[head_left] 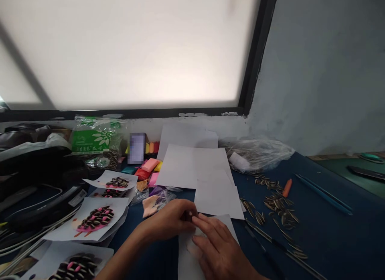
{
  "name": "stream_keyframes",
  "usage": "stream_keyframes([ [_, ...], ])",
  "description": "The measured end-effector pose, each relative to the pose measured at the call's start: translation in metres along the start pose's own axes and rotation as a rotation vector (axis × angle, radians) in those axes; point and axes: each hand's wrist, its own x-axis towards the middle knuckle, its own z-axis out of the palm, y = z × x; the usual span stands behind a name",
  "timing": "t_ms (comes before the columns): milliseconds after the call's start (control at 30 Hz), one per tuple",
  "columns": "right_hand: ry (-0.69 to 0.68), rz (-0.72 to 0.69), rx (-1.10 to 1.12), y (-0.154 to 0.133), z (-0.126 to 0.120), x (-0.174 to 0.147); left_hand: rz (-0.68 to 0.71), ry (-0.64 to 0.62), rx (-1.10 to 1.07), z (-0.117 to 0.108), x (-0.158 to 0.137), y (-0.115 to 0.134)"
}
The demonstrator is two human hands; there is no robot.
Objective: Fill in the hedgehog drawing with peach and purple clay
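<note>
My left hand (173,219) is curled above a white sheet of paper (184,264), with its fingertips bent inward. Whatever the left fingers pinch, if anything, is hidden. My right hand (221,248) lies over the same sheet, fingers stretched out and close together, their tips nearly meeting the left hand. A pale, blurred shape (195,248) shows on the paper beneath the right thumb; I cannot tell what it is. Just beyond the hands are more white sheets (210,191) and a peach-coloured lump of clay (150,205) beside a plastic wrapper.
Papers with hedgehog pictures made of sunflower seeds (96,220) lie left. Coloured clay packs (150,164), a green seed bag (93,139) and a clear plastic bag (261,151) stand behind. Loose seeds (282,210), an orange clay stick (287,187) and blue tweezers (325,193) lie right.
</note>
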Motion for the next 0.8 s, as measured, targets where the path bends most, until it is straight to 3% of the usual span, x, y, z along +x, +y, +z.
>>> stream_keyframes([
  [100, 0.004, -0.006, 0.005, 0.0016, 0.0041, -0.0069, -0.019, -0.05, -0.08, -0.0034, -0.0003, -0.0059],
  [433, -0.222, -0.038, 0.01, 0.0026, 0.0069, -0.0085, -0.016, -0.068, -0.151, -0.0074, -0.0017, -0.0086],
  [800, -0.169, -0.079, -0.038, 0.0018, 0.0078, -0.0086, -0.003, -0.058, -0.071, -0.0069, -0.0032, -0.0048],
])
